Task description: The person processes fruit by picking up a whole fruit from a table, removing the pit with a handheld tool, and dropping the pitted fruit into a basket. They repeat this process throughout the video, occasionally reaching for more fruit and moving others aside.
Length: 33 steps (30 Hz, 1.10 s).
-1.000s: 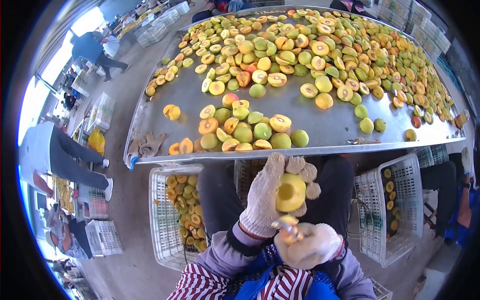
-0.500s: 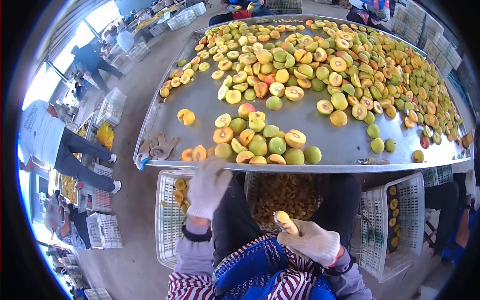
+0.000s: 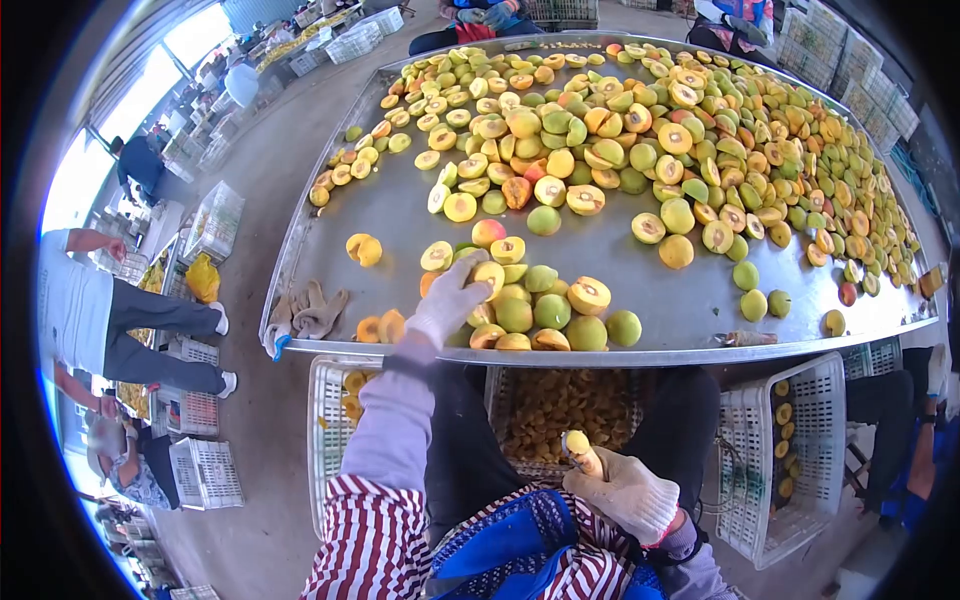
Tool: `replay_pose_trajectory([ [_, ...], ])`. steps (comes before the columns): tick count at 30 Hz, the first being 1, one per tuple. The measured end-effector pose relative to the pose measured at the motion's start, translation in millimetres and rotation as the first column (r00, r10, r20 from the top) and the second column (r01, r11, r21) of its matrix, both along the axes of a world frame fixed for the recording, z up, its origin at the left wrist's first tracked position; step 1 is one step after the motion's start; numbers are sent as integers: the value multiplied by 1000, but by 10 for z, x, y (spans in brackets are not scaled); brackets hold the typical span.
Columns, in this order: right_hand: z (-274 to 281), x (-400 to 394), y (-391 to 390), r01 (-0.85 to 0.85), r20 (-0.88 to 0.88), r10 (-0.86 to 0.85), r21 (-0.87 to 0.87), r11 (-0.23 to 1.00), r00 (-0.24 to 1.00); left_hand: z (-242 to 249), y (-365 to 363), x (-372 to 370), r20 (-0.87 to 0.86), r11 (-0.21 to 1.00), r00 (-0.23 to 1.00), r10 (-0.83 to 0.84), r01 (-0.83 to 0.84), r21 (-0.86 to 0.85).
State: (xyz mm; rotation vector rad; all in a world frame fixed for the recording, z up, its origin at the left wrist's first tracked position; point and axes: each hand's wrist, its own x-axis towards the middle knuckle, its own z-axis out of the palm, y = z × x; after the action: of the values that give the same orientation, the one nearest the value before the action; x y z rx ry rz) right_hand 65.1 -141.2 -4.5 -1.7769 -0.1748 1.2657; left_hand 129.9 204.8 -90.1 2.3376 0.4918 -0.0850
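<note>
My left hand (image 3: 452,303), in a pale knit glove, reaches over the table's near edge into a small pile of peaches. Its fingers curl around a peach half (image 3: 489,276) with its cut face up. Whole and halved peaches (image 3: 553,311) lie right beside it. Low over my lap, my right hand (image 3: 628,492), gloved too, is closed around a short-handled pitting tool (image 3: 582,452). The tool's tip points up and away from me, with something yellowish at its end. Most of the handle is hidden in the glove.
A large heap of peaches (image 3: 740,150) covers the metal table's (image 3: 330,260) far and right side. Spare gloves (image 3: 312,310) lie at its left corner. Below are a crate of brown pits (image 3: 565,415) and white crates (image 3: 330,450) (image 3: 760,480) either side. Other people work around.
My left hand has moved up and forward from the table's front edge into the near pile and closed on a peach half. My right hand keeps the tool over my lap, barely shifted.
</note>
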Motion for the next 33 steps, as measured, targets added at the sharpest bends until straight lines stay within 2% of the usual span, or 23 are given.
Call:
replay_pose_trajectory([
  [2,-64,29,60,-27,21,28,-23,999,999,175,-55,-165,249,851,962,110,38,-523],
  [4,-148,45,108,-59,48,61,-49,997,997,345,-197,-356,250,797,958,141,40,-603],
  [6,-246,21,132,-126,290,134,-44,991,948,423,-341,-497,72,321,967,245,-11,-947],
  [7,-254,17,142,-129,289,136,-44,991,948,483,-460,-537,123,233,957,263,60,-971],
  [8,-258,11,150,-135,298,147,-58,989,943,461,-491,-558,120,232,957,264,58,-971],
  [10,-261,5,152,-142,312,157,-72,987,937,426,-526,-565,193,471,953,233,63,-880],
  [11,-267,-4,142,-141,345,158,-75,987,925,391,-575,-530,319,817,933,167,50,-574],
  [12,-267,-11,142,-142,377,161,-78,987,912,354,-580,-519,320,818,932,170,48,-573],
  [13,-241,-12,151,-149,379,167,-75,986,910,313,-564,-516,373,997,928,28,3,-82],
  [14,-198,-4,165,-153,326,186,-125,980,927,257,-534,-494,346,900,931,-120,-44,433],
  [16,-186,12,207,-160,272,202,-171,972,941,11,-485,-420,379,903,923,-60,-112,415],
  [18,-216,-2,235,-145,236,179,-156,977,955,-47,-515,-390,317,875,937,-145,-28,484],
  [19,-214,1,249,-149,237,184,-158,976,954,129,-551,-399,128,947,986,-109,64,314],
  [20,-216,5,271,-160,225,190,-147,976,956,92,-506,-400,130,947,986,-106,60,314],
  [22,-216,13,306,-175,213,201,-132,976,956,95,-380,-443,128,898,903,-410,375,229],
  [23,-204,26,311,-176,213,203,-139,975,956,127,-281,-447,126,893,884,-450,450,34],
  [24,-201,45,310,-173,214,201,-146,974,956,256,-227,-403,128,891,883,-452,452,35],
  [26,-314,61,282,-154,214,182,-140,978,960,438,-103,-286,-3,978,983,-185,184,-94],
  [27,-355,62,269,-143,215,170,-134,981,962,376,10,-198,174,987,973,-152,158,-19],
  [28,-360,73,270,-142,217,169,-134,981,961,383,75,-87,176,987,972,-153,159,-19],
  [30,-360,100,271,-180,194,209,-157,971,958,411,198,128,190,967,982,17,-64,245],
  [31,-370,109,260,-180,197,210,-158,971,958,325,303,252,193,967,981,17,-65,245],
  [33,-395,134,217,-154,212,185,-157,976,960,5,547,466,286,832,951,114,-249,495],
])
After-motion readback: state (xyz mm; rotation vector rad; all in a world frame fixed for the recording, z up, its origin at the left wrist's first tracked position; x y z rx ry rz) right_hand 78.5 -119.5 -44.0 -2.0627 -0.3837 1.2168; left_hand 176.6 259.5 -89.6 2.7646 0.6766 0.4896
